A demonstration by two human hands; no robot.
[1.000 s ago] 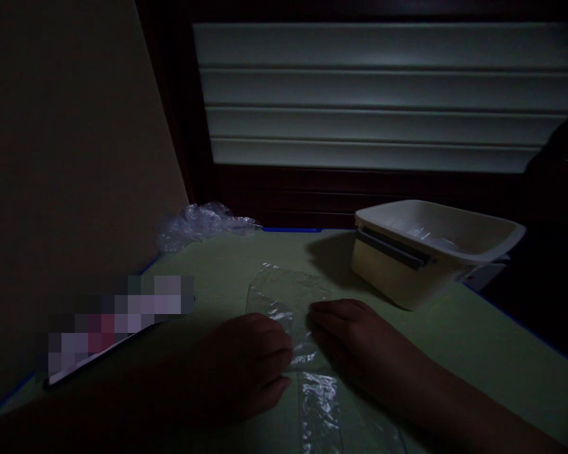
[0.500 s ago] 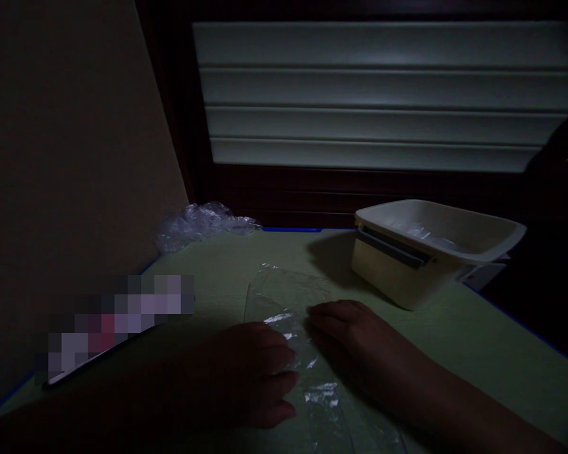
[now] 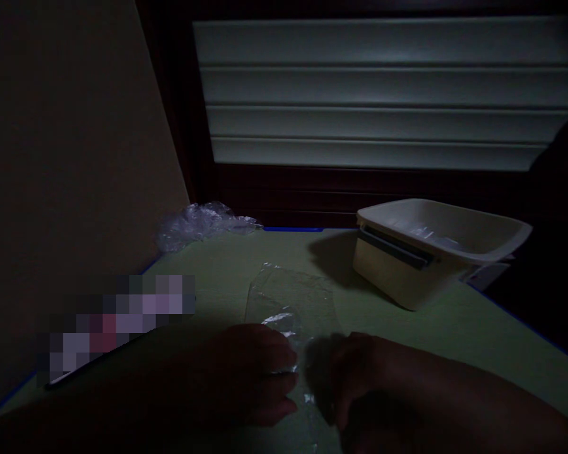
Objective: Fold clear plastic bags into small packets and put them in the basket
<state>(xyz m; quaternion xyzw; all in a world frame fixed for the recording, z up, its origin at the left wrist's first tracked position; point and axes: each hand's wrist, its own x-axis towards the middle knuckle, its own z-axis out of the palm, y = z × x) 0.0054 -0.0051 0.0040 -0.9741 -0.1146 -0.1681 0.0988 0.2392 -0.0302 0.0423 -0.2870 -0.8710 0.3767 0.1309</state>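
Observation:
A clear plastic bag [image 3: 288, 290] lies flat on the green tabletop [image 3: 227, 265] in front of me. My left hand [image 3: 265, 375] rests on the bag's left side, fingers a little apart and pointing right. Just to the right, my right hand [image 3: 364, 366] is bent downward over the bag's near right part, with a dark shadow beside it. Its fingertips are mostly lost in the dark, so whether they pinch the plastic is unclear. The near end of the bag is dim and partly hidden by my hands.
A cream plastic bin [image 3: 397, 277] with a grey handle stands at the back right, clear plastic inside it. Crumpled clear plastic [image 3: 199, 226] sits in the back left corner. A blurred-out flat object [image 3: 118, 334] lies at the left. Behind the table is a slatted panel [image 3: 369, 91].
My right hand has pulled back toward me and slightly right, bending from lying flat on the bag to pointing down. My left hand has stayed nearly in place.

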